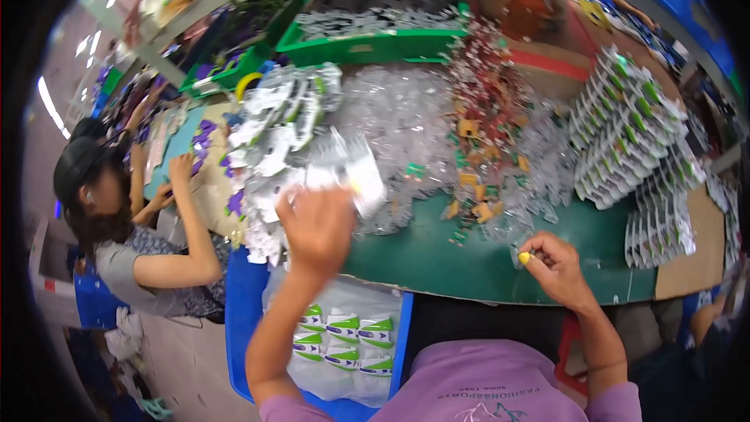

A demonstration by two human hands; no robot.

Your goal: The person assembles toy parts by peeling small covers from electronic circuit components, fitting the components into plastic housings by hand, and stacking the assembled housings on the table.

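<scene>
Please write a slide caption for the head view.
Blurred left hand by white packaging; right hand with something yellow near plastic pieces on a green worktable.

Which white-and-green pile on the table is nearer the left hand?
The loose heap left of the clear plastic pieces; the other pile, farther right, stands in neat columns.

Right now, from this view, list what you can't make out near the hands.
In the head view:
Left hand at the white packet: grip unclear, blurred by motion.
Yellow bit at the right hand: too small to identify.
Blue crate: part of its inside hidden by the left forearm.
</scene>
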